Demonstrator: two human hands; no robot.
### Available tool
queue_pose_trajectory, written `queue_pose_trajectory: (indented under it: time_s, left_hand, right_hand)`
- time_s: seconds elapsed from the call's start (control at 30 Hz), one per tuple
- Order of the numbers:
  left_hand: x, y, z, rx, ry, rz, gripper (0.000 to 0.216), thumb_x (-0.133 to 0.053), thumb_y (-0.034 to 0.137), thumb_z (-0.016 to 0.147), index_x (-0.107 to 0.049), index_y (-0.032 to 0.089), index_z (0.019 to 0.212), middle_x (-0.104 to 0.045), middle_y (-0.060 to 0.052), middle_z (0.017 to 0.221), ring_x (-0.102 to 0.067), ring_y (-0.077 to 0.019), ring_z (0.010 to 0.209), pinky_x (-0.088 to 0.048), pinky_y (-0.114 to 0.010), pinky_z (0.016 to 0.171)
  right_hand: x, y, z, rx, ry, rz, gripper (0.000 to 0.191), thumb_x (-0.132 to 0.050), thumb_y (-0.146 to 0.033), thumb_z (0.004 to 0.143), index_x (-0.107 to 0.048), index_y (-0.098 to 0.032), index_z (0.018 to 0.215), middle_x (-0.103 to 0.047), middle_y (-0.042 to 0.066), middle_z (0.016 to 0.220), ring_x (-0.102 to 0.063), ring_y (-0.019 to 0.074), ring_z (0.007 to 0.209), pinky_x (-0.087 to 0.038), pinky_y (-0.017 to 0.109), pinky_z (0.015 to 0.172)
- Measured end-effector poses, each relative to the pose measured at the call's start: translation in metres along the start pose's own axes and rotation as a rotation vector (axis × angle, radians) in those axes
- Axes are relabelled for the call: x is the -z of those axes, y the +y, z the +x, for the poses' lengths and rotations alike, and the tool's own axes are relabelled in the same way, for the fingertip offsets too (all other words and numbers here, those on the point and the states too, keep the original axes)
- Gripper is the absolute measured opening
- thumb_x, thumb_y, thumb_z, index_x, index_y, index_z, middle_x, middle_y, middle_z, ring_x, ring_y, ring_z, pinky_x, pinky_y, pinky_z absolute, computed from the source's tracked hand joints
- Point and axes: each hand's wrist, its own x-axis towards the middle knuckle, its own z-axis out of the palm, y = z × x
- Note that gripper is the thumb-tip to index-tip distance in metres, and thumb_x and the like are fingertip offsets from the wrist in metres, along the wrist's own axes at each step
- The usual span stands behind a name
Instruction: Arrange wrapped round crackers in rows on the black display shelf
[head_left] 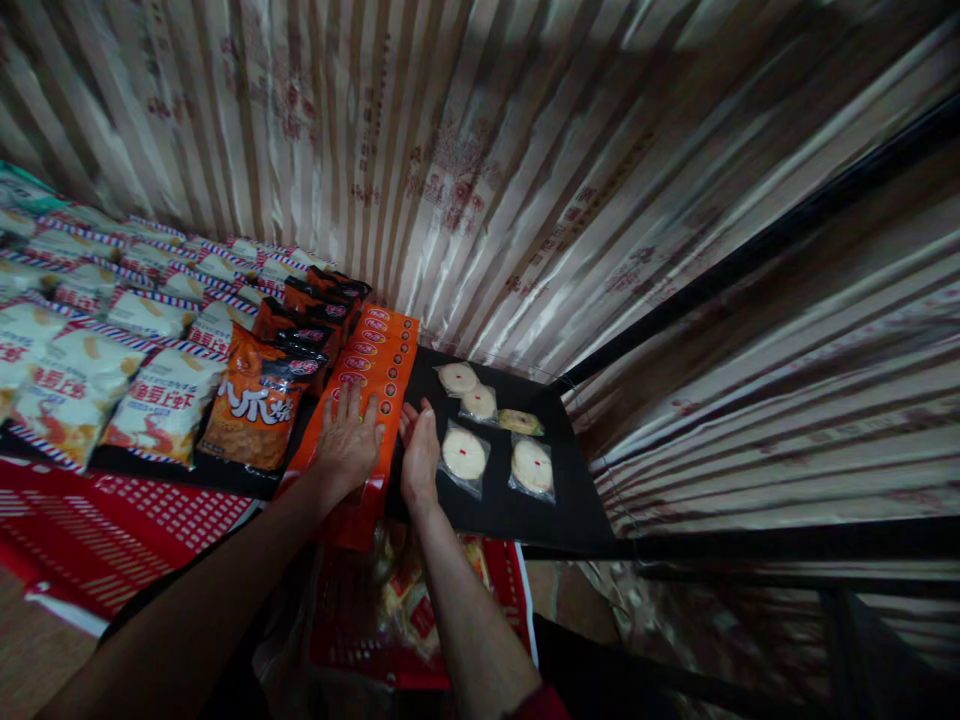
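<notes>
My left hand (349,442) lies flat, fingers spread, on a long strip of orange snack packets (384,345) with repeated logos. Along the strip's right edge rests my right hand (420,455), turned on its side with the fingers stretched out; nothing is gripped in it. The strip runs from the back of a black shelf (480,515) to past its front edge. Just right of my right hand is a round white cake in a clear wrapper (464,454). A puffed orange snack bag (255,405) stands left of my left hand.
More wrapped round cakes (532,466) and a greenish packet (520,422) lie on the right of the shelf. Rows of white snack bags (161,405) fill the left. Red baskets (150,520) sit below. A patterned curtain (465,170) and black bar (750,245) stand behind.
</notes>
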Motion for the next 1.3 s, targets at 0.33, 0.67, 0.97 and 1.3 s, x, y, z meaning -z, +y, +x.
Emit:
queue_pose_trajectory:
  time_s: [0.33, 0.67, 0.97, 1.3]
  left_hand:
    - [0.001, 0.001, 0.001, 0.010, -0.032, 0.005, 0.051, -0.035, 0.033, 0.090, -0.043, 0.012, 0.136, -0.033, -0.017, 0.146, -0.025, -0.0335, 0.137, -0.025, -0.049, 0.108]
    - [0.001, 0.001, 0.001, 0.005, -0.045, 0.005, 0.050, -0.035, 0.032, 0.090, -0.043, 0.012, 0.135, -0.035, -0.017, 0.145, -0.026, -0.0320, 0.137, -0.025, -0.050, 0.108]
    - [0.001, 0.000, 0.001, 0.010, -0.054, -0.015, 0.051, -0.035, 0.033, 0.090, -0.042, 0.012, 0.136, -0.034, -0.018, 0.146, -0.025, -0.0324, 0.137, -0.025, -0.050, 0.108]
    - [0.007, 0.000, 0.004, 0.019, -0.055, -0.044, 0.052, -0.041, 0.033, 0.087, -0.043, 0.012, 0.134, -0.033, -0.019, 0.146, -0.028, -0.0322, 0.136, -0.027, -0.049, 0.108]
  right_hand:
    - [-0.001, 0.002, 0.009, -0.024, 0.047, 0.098, 0.058, -0.034, -0.051, 0.090, -0.034, -0.013, 0.134, -0.058, 0.017, 0.124, -0.059, 0.0179, 0.111, -0.040, 0.039, 0.102]
    - [-0.001, -0.001, 0.014, -0.048, 0.035, 0.128, 0.060, -0.034, -0.054, 0.090, -0.032, -0.015, 0.136, -0.062, 0.015, 0.118, -0.060, 0.0176, 0.108, -0.040, 0.040, 0.102]
    - [-0.002, -0.002, 0.021, -0.072, 0.037, 0.135, 0.062, -0.033, -0.055, 0.090, -0.030, -0.016, 0.138, -0.063, 0.014, 0.115, -0.061, 0.0174, 0.107, -0.040, 0.041, 0.101]
    - [0.003, -0.007, 0.013, -0.021, 0.068, 0.115, 0.063, -0.031, -0.056, 0.089, -0.031, -0.015, 0.137, -0.056, 0.016, 0.126, -0.055, 0.0163, 0.116, -0.034, 0.039, 0.106]
